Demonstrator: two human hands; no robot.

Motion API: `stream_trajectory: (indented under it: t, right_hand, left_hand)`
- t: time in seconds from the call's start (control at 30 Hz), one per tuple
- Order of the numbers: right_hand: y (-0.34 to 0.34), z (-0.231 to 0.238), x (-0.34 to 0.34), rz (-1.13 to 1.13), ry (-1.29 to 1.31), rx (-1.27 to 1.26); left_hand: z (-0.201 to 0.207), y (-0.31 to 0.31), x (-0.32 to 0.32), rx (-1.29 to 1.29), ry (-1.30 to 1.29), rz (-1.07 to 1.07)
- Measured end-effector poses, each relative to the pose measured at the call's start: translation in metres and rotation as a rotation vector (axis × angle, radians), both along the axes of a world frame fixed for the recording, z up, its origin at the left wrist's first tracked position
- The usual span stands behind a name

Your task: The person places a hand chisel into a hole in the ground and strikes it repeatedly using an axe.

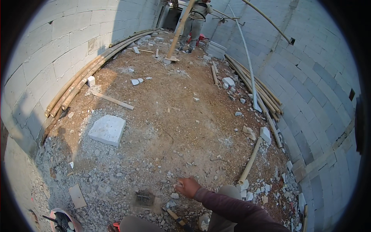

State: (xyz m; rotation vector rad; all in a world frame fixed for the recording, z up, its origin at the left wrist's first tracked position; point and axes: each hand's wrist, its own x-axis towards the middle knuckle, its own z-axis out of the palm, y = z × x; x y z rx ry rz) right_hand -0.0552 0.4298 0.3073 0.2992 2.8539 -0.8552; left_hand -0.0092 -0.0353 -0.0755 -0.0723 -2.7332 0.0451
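Note:
My right hand (188,187) reaches in from the right over the gravel, its fingers curled closed. Whatever it may grip is too small to make out. Below and left of it, a shallow square hole (143,199) in the ground shows metal bars inside. A hammer (177,218) with a yellow and black handle lies between my knees. At the lower edge, beside my left knee, only a bit of my left hand (111,229) shows, closed against an orange-red object (117,225); the rest is cut off. A bucket (73,220) holding dark tools stands further left.
A large white block (108,130) and a flat board piece (77,196) lie on the left. Bamboo poles (83,79) line the left wall; more poles (259,83) and rubble lie along the right wall. A wooden post (179,33) leans ahead, near another person (193,25).

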Motion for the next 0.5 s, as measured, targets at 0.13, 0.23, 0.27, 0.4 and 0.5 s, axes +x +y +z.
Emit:
stream_trajectory:
  t: [0.13,0.23,0.27,0.4,0.5]
  right_hand:
    - [0.017,-0.065,0.003,0.042,0.013,-0.053]
    - [0.011,-0.119,-0.008,0.079,-0.238,-0.182]
    - [0.006,-0.147,-0.005,0.155,-0.132,-0.125]
    - [-0.008,-0.179,-0.021,0.342,-0.192,-0.167]
    - [-0.022,-0.164,-0.039,0.498,-0.53,-0.27]
  left_hand:
    - [0.025,0.006,-0.007,0.002,-0.054,0.026]
    - [0.045,0.011,-0.009,0.006,-0.11,0.054]
    - [0.05,0.016,-0.011,0.011,-0.135,0.057]
    - [0.072,0.042,-0.011,0.046,-0.244,0.087]
    - [0.091,0.048,0.006,0.064,-0.325,0.155]
